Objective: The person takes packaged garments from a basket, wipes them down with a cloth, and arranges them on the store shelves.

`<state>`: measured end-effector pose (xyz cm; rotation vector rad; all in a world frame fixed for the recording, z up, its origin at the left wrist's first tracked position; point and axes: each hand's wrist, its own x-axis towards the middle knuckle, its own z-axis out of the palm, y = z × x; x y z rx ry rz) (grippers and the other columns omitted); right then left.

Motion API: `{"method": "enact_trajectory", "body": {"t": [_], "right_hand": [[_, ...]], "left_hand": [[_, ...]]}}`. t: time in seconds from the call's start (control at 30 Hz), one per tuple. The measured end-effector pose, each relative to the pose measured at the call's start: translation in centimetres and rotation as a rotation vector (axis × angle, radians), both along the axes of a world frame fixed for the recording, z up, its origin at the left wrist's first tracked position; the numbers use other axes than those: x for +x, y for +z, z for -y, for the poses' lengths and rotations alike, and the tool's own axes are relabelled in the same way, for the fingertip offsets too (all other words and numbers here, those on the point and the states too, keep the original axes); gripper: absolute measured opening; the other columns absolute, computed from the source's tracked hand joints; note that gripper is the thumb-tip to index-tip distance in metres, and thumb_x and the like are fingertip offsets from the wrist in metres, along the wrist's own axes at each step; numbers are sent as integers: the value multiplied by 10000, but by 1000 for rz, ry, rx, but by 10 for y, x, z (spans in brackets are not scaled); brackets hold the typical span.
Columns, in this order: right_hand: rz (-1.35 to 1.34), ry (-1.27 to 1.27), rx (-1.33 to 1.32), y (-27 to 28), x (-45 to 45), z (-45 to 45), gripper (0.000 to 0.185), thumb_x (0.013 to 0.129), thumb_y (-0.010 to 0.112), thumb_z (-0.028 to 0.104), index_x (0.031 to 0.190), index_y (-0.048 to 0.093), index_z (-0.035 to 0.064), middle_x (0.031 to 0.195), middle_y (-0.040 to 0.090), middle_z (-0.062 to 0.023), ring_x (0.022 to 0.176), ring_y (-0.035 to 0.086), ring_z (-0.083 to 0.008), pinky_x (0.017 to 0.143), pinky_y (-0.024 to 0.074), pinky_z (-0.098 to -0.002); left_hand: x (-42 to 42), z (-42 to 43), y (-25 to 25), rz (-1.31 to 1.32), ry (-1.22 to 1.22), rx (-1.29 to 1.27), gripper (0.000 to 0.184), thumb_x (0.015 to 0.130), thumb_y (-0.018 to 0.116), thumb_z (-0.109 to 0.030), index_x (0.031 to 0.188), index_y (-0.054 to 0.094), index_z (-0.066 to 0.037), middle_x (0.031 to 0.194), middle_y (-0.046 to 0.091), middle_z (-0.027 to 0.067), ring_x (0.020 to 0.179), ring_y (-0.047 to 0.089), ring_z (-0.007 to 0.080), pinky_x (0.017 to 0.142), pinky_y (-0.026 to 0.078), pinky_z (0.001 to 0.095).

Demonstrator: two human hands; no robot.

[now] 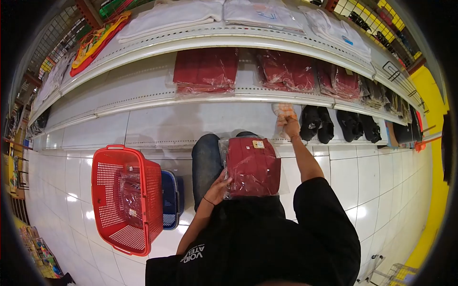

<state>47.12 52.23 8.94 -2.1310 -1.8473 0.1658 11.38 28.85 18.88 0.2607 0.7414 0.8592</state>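
My left hand grips the left edge of a folded maroon garment in clear plastic, which rests on my lap. A small yellowish tag shows near its top edge. Stretched forward to the bottom shelf, my right hand is closed on an orange-and-white checked cloth. Just right of that hand stand black shoes. On my left, a red plastic basket holds another plastic-wrapped maroon garment.
A blue basket sits beside the red one on the white tiled floor. Packed maroon garments lie on the middle shelf. Folded white clothes are on the shelf above, whose front edge juts out overhead.
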Motion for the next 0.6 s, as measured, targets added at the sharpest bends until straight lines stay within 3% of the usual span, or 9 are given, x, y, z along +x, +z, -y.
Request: {"method": "enact_trajectory", "body": {"t": [0.07, 0.13, 0.17, 0.23, 0.33, 0.37, 0.47, 0.5, 0.6], "right_hand": [[-134, 42, -222, 6, 25, 1, 447, 691, 705, 220, 1073, 562, 38, 1117, 542, -173, 985, 553, -280, 805, 465, -374], [-1035, -123, -218, 7, 47, 10, 384, 782, 616, 129, 1137, 515, 24, 1188, 507, -116, 977, 563, -249, 763, 498, -356], [-1026, -127, -221, 21, 45, 21, 384, 782, 616, 129, 1137, 515, 24, 1188, 507, -116, 977, 563, -249, 763, 498, -356], [-1611, 29, 156, 56, 43, 60, 339, 850, 514, 51, 1188, 508, 28, 1099, 556, -74, 975, 554, -191, 851, 467, -324], [-1752, -55, 144, 152, -1, 125, 363, 867, 470, 37, 1230, 482, 19, 1063, 568, -84, 973, 548, -182, 905, 430, -307], [-1743, -62, 127, 161, -9, 142, 363, 867, 470, 37, 1230, 482, 19, 1063, 568, -84, 973, 548, -182, 905, 430, -307], [-1022, 155, 4, 167, -32, 188, 377, 857, 471, 59, 1231, 491, 18, 1088, 560, -81, 945, 543, -162, 857, 432, -291], [-1051, 246, -70, 169, -52, 202, 409, 800, 507, 33, 1209, 513, 23, 1074, 561, -81, 912, 537, -144, 822, 434, -264], [-450, 697, 49, 177, -140, 222, 530, 714, 644, 174, 1222, 511, 106, 1272, 425, -136, 1223, 343, -345, 1004, 273, -458]], "left_hand": [[-4, 2, -9, 123, -22, 23, 637, 857, 523, -56, 1400, 195, -102, 1339, 376, 40, 1200, 401, 187, 986, 347, 334], [-5, 1, -9, 123, -34, -1, 656, 848, 531, -44, 1403, 188, -110, 1332, 384, 43, 1192, 410, 186, 980, 354, 337], [-5, -1, -8, 121, -45, -22, 675, 839, 538, -32, 1406, 182, -117, 1325, 392, 46, 1185, 419, 184, 974, 360, 339], [-6, -1, -15, 112, -74, 17, 699, 831, 547, -24, 1410, 170, -127, 1321, 398, 50, 1188, 416, 187, 974, 358, 339], [-1, -3, -7, 75, -109, 52, 791, 793, 579, 17, 1420, 124, -147, 1335, 380, 56, 1212, 389, 193, 990, 340, 342], [-1, -2, -6, 83, -141, 87, 817, 784, 585, 30, 1422, 108, -152, 1346, 364, 53, 1215, 383, 195, 998, 331, 342], [-2, -2, -8, 69, -183, 154, 888, 761, 601, 58, 1424, 57, -170, 1373, 315, 42, 1229, 358, 193, 1006, 325, 337], [-2, -3, -3, 27, -203, 179, 903, 756, 596, 63, 1424, 38, -179, 1373, 313, 40, 1237, 348, 192, 1000, 333, 334], [-7, 1, -6, -9, -235, 195, 928, 743, 581, 82, 1420, 8, -191, 1377, 298, 34, 1247, 330, 184, 989, 346, 328]]}}
